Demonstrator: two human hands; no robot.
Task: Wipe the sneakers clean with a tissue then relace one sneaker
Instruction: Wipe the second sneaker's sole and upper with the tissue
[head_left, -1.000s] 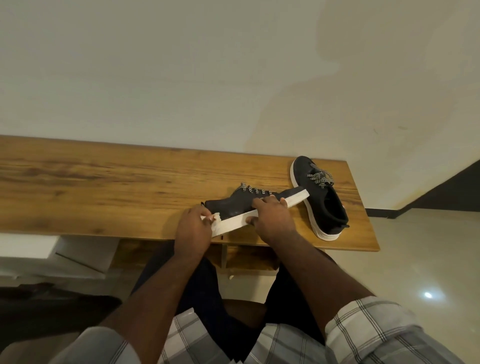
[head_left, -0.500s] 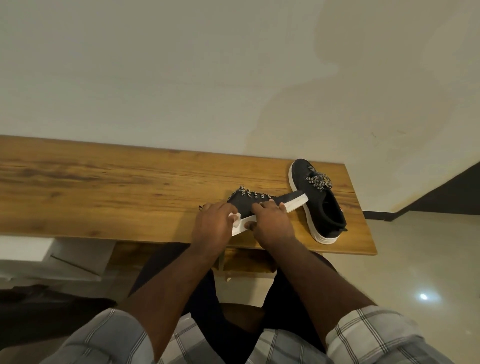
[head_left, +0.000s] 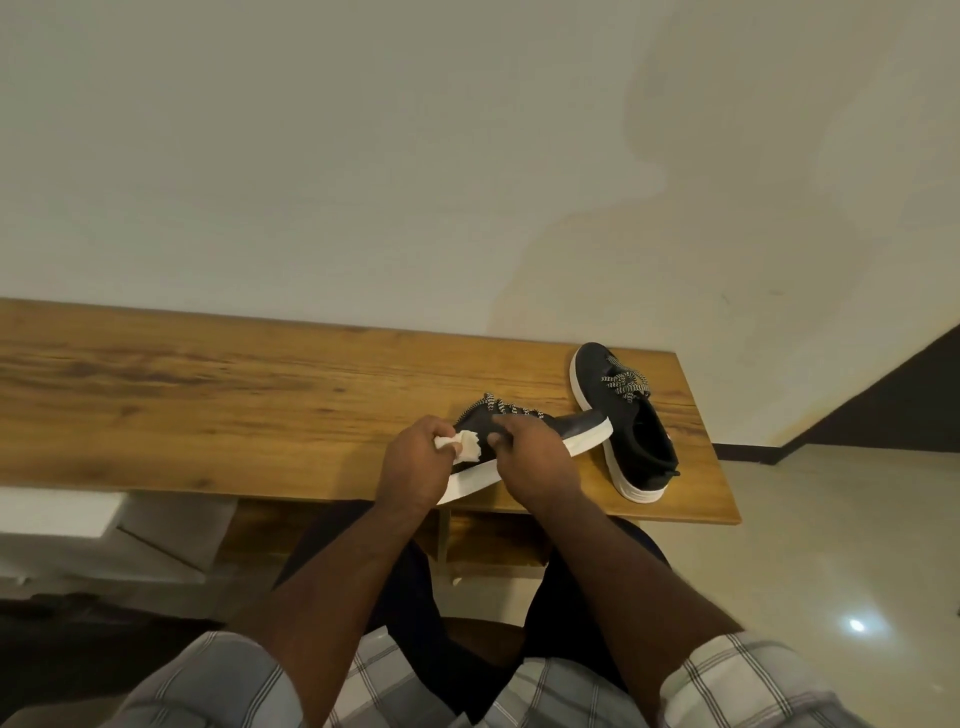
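Observation:
A dark sneaker (head_left: 576, 426) with a white sole and black-and-white laces is tipped on its side near the front edge of the wooden table (head_left: 208, 395). My right hand (head_left: 530, 457) grips it across the upper and sole. My left hand (head_left: 415, 462) pinches a crumpled white tissue (head_left: 465, 444) against the side of that sneaker, near the heel. The second dark sneaker (head_left: 631, 421) stands upright on its sole at the table's right end, toe towards the wall, laces loose.
A plain wall rises right behind the table. The table's right edge ends just past the second sneaker, with tiled floor beyond. A white unit (head_left: 93, 525) sits under the table on the left. My knees are below the front edge.
My left hand has slid rightwards along the sneaker with the tissue, from the heel end towards my right hand. The sneaker has tilted a little; the second sneaker has not moved.

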